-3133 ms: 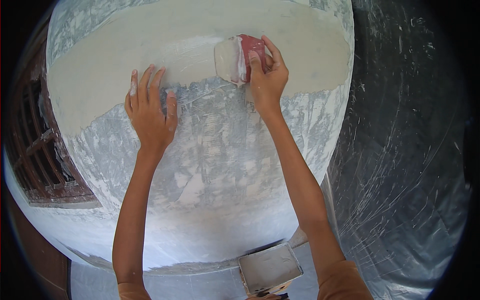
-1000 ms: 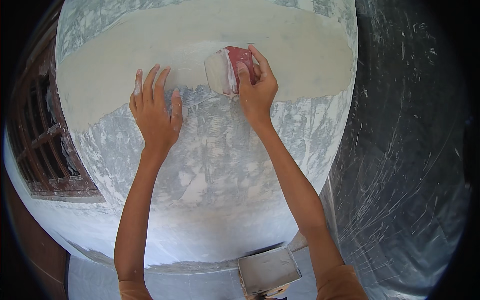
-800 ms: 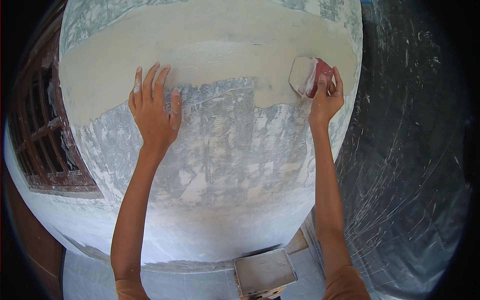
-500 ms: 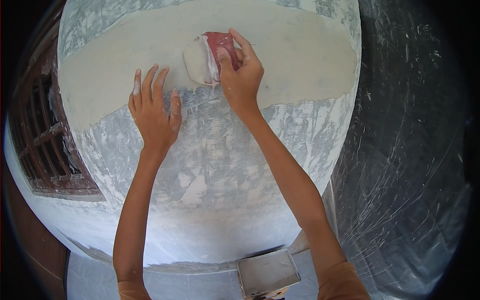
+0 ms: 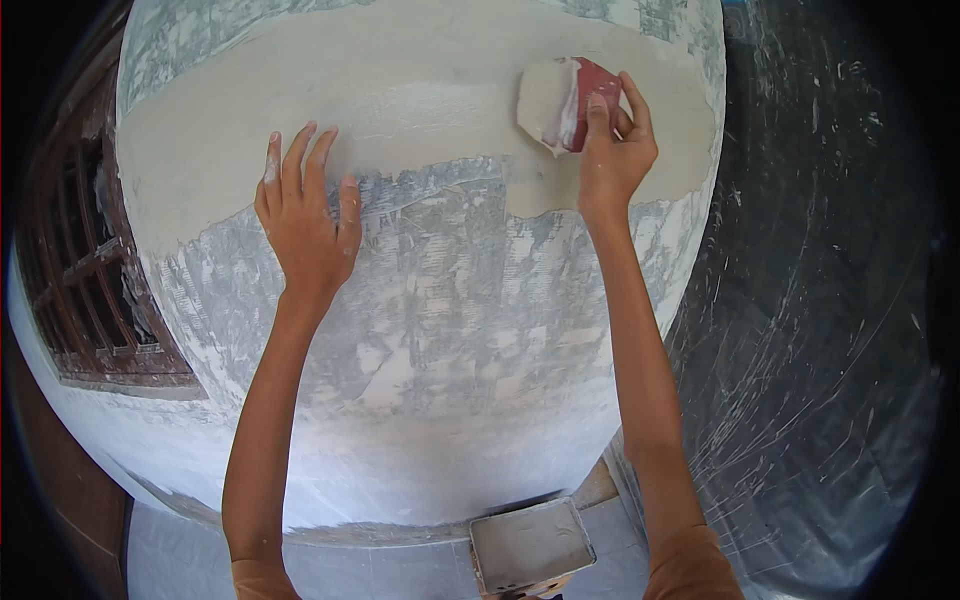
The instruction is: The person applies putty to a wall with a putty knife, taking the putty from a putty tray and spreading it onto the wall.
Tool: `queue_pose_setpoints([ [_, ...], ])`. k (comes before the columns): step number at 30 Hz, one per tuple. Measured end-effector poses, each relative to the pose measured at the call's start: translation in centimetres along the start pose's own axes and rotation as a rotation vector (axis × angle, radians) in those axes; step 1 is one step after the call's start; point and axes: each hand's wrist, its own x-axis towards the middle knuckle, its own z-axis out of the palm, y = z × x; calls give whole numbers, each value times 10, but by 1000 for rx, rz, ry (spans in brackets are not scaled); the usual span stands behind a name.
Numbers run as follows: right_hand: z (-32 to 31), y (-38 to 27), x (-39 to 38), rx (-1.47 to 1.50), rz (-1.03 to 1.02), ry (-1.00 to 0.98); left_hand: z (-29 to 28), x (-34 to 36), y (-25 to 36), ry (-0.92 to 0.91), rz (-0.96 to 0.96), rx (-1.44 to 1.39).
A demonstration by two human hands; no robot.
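My right hand (image 5: 617, 160) grips a red plastic scraper (image 5: 597, 88), its thumb on the near face and the other fingers around the right edge. A thick load of pale putty (image 5: 545, 98) coats the scraper's left half. The scraper lies close against the wall (image 5: 470, 290), over a wide band of smooth wet putty (image 5: 430, 115) across its upper part. My left hand (image 5: 308, 215) has its fingers spread over the left part of that band and holds nothing. Putty specks dot its fingertips. Below the band, the wall is patchy grey and white.
A rectangular tub (image 5: 532, 545) of grey-white putty stands low by the foot of the wall. At left is a brown wooden window frame with bars (image 5: 110, 270). Dark plastic sheeting (image 5: 810, 330), splashed with white, hangs at right. Grey floor covering (image 5: 400, 570) runs along the bottom.
My right hand has moved right across the wall with the scraper. Smooth, wet putty now shows where the scraper was. My left hand has stayed nearly in place.
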Motion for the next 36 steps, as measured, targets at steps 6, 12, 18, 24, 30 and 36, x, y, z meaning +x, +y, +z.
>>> queue_pose_setpoints([
  [6, 55, 7, -37, -4, 14, -257, 4, 1, 9, -22, 19, 9],
  [12, -47, 17, 35, -84, 57, 221, -3, 3, 1, -5, 17, 34],
  [18, -12, 5, 28, -48, -68, -152, 3, 7, 11, 11, 0, 2],
  [24, -27, 13, 44, -157, -19, -95, 0, 2, 10, -21, 1, 29],
  [30, -15, -6, 33, -61, -72, -72, -2, -1, 4, -9, -6, 43],
  [36, 86, -3, -56, 85, -76, -423, 1, -4, 13, -20, -15, -6],
])
